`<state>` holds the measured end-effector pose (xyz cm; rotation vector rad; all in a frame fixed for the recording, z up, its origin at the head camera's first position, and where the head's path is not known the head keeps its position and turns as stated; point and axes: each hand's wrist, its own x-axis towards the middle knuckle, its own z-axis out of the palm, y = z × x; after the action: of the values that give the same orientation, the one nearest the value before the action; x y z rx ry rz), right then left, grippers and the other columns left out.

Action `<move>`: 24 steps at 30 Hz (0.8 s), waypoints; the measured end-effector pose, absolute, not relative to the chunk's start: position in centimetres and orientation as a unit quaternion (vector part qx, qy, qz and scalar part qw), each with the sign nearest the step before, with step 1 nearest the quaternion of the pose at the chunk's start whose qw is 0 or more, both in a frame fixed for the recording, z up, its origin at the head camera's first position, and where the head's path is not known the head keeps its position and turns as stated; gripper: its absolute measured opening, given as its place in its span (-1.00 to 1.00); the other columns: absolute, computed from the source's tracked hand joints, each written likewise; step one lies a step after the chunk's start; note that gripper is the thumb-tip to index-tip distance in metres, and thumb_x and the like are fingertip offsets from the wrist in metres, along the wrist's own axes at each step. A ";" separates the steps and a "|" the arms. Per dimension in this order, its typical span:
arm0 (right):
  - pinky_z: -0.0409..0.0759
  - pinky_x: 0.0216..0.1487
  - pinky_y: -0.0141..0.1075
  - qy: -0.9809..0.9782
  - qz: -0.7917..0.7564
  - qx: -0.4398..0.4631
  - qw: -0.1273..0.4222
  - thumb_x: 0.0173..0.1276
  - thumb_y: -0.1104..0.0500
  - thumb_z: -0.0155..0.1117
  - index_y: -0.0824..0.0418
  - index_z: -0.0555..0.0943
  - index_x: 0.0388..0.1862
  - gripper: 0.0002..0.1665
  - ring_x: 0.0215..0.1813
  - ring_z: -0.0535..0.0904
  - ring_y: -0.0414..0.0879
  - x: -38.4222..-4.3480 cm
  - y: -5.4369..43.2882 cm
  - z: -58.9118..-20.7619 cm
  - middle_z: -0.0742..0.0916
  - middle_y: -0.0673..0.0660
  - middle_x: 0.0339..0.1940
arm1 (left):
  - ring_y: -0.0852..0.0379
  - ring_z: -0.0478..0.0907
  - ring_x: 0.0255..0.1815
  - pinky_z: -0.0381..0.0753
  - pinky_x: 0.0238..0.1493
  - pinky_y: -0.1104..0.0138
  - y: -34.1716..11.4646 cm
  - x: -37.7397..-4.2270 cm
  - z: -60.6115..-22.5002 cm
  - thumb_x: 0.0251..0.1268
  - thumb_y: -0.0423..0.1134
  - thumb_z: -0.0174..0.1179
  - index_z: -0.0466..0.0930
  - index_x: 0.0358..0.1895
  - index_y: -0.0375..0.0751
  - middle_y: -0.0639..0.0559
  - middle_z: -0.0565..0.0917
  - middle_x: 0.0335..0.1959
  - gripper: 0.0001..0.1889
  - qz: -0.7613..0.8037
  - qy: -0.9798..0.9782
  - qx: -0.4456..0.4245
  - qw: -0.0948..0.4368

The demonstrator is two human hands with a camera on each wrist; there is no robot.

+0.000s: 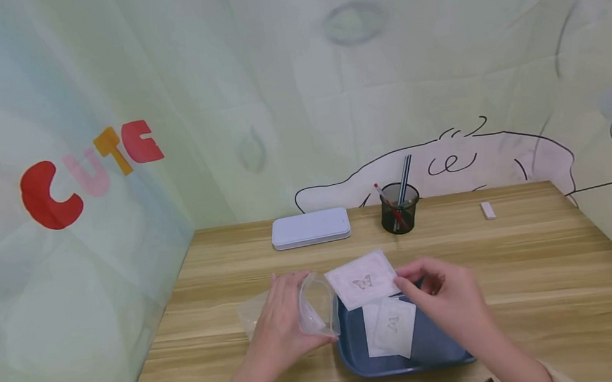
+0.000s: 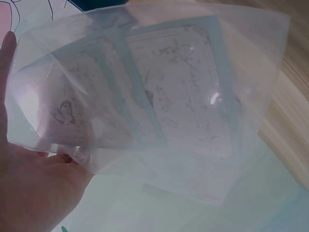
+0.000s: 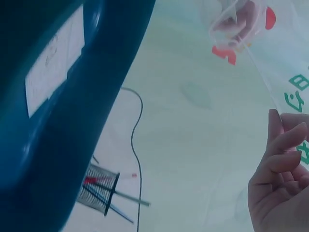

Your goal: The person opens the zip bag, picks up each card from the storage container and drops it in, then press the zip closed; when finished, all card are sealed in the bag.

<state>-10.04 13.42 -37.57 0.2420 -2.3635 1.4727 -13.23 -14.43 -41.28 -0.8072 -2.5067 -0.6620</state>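
The left hand (image 1: 279, 319) is gripping a translucent plastic bag (image 1: 317, 307), apparently so that its mouth is gaping; butterfly-printed sheets (image 2: 178, 92) are showing inside. The right hand (image 1: 448, 291) is pinching a butterfly-printed white card (image 1: 361, 281) by one edge, leaving, I am judging, its far end free beside the opening. The card is hanging above the blue tray (image 1: 437, 341), where paper pieces (image 1: 396, 327) are overlapping. I am finding the tray's near-left rim crowding the bag. Behind, on the wooden counter (image 1: 540, 267), a white case (image 1: 311, 228), mesh pen cup (image 1: 397, 214) and eraser-like block (image 1: 487, 210) are standing clear.
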 end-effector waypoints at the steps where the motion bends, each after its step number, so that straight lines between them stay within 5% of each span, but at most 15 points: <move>1: 0.37 -0.73 -0.39 -0.827 0.528 0.089 0.170 0.16 0.18 0.47 0.01 0.72 -0.34 -0.90 -0.66 0.41 -0.16 -10.0 13.2 -37.6 0.67 -0.17 -0.53 | 0.05 0.39 0.06 0.00 0.44 0.07 -14.4 -13.2 -41.3 -0.70 0.13 0.64 0.31 0.24 -0.30 -0.06 0.46 0.02 0.19 -0.238 -0.902 -0.291 0.212; 14: 0.33 -0.69 -0.40 -0.807 0.585 0.053 0.051 0.19 0.15 0.44 0.08 0.70 -0.38 -0.94 -0.63 0.41 -0.10 -9.9 11.8 -38.4 0.69 -0.01 -0.56 | 0.05 0.38 0.09 0.04 0.43 0.06 -14.4 -13.3 -41.5 -0.72 0.12 0.64 0.31 0.24 -0.33 -0.05 0.46 0.03 0.20 -0.241 -0.899 -0.295 0.218; 24: 0.28 -0.68 -0.43 -0.806 0.591 0.038 0.020 0.18 0.18 0.45 0.09 0.72 -0.38 -0.95 -0.63 0.41 -0.08 -10.0 11.2 -38.9 0.70 0.06 -0.55 | 0.02 0.39 0.11 0.06 0.42 0.03 -14.3 -13.3 -41.5 -0.71 0.13 0.63 0.31 0.24 -0.32 -0.07 0.46 0.06 0.20 -0.239 -0.898 -0.291 0.226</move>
<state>-10.04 11.18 -38.91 0.1180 -2.4984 1.8331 -13.34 -14.34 -41.45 -0.8022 -2.4765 -0.6597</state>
